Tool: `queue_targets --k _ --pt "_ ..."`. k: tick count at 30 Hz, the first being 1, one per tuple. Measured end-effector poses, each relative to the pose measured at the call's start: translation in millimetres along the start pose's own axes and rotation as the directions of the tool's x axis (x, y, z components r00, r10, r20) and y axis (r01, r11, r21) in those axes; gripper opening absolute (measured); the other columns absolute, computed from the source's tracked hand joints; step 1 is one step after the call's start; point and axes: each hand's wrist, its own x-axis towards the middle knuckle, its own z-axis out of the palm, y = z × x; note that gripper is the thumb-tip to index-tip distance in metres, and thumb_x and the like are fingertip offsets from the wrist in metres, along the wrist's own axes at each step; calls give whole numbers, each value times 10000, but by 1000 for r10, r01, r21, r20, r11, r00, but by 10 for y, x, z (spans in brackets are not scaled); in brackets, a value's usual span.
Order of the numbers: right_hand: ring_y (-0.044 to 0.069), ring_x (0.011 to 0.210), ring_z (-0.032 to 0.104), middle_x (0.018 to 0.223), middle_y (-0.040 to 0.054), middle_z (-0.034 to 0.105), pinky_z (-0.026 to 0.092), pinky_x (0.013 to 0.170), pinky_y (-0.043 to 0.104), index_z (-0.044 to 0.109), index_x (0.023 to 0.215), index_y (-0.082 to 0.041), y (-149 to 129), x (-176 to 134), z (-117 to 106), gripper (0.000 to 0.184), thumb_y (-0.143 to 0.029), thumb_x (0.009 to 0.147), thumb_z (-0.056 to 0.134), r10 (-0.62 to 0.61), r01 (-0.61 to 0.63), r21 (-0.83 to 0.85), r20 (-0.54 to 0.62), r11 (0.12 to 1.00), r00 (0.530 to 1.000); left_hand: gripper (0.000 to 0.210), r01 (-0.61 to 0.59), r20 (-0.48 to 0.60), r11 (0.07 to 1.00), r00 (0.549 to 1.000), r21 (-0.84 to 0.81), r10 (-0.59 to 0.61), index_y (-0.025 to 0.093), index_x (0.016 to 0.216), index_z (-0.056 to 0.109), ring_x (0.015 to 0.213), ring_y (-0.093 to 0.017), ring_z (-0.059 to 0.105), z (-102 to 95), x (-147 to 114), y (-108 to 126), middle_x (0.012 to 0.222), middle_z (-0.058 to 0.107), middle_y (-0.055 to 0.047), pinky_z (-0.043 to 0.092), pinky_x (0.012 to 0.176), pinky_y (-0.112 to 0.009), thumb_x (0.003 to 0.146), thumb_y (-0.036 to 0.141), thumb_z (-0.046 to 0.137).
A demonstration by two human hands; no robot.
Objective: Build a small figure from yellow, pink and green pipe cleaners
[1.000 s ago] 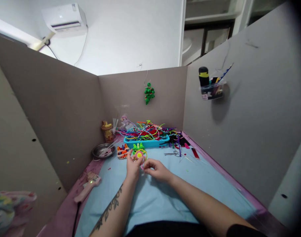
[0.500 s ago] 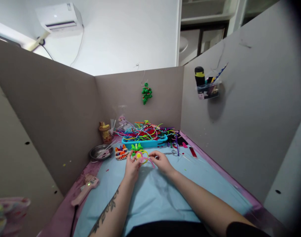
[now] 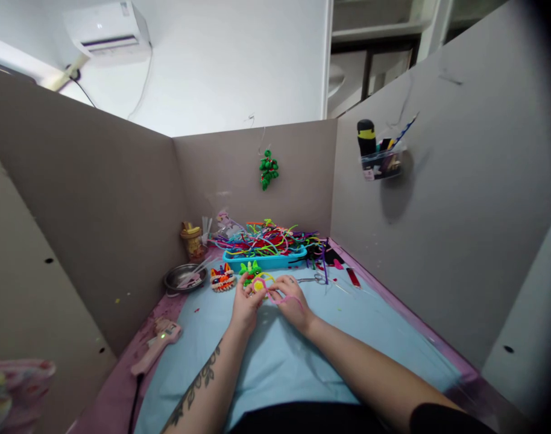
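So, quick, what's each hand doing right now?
Left hand: closed, holding the round pink-and-yellow piece.
Right hand: closed, seemingly pinching the pink strand close beside it.

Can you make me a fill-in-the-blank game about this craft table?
1. The left hand holds a craft piece with a pink edge and a ____ middle.
2. The fuzzy sticks are piled in a tray that is ____.
3. The cluster hanging against the back panel is mostly ____.
4. The metal bowl stands on the person's ____ side.

Missing words: yellow; blue; green; left.
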Motion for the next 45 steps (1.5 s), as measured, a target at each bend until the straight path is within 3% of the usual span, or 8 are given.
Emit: queue_targets --k 12,20,29,36,41,45 --pt "208 878 512 855 46 587 401 791 358 639 863 -224 -45 -8 -28 120 -214 746 616 28 -31 37 68 999 997 829 -7 7 999 1000 37 7 238 1229 356 551 -68 541 6 0 1 870 592 -15 376 470 -162 520 247 784" --pt "207 861 516 838 40 601 393 787 365 631 796 -220 1 10 -36 59 -201 767 584 22 -30 77 102 997 995 840 -60 45 995 997 82 57 227 1241 342 579 -85 549 3 0 -31 825 570 4 372 467 -163 527 240 784" --pt "199 847 507 830 46 569 412 788 359 598 766 -206 -15 6 -24 69 -175 784 539 -36 35 84 10 996 999 777 -70 -1 993 998 90 71 220 1224 347 572 -76 538 -11 22 -46 809 562 11 381 483 -166 566 228 760" --pt "185 819 519 786 28 563 415 764 333 595 693 -200 18 57 -20 61 -193 753 584 9 -21 203 57 979 998 809 -168 20 959 986 227 168 225 1234 325 520 -87 534 -9 56 -90 722 551 33 393 447 -170 546 177 747" --pt "189 852 520 832 32 565 411 792 337 609 758 -206 61 67 1 25 -215 736 602 81 -92 190 62 977 995 800 -119 -37 975 991 187 128 217 1239 332 562 -101 564 -11 57 -74 745 570 19 439 501 -197 556 208 748" --pt "198 865 514 830 32 571 397 819 361 609 773 -219 68 43 31 35 -203 753 586 47 -56 124 77 991 996 821 -59 -22 995 998 86 61 220 1248 330 672 -133 605 -2 39 -52 815 589 -6 485 614 -255 549 229 762"
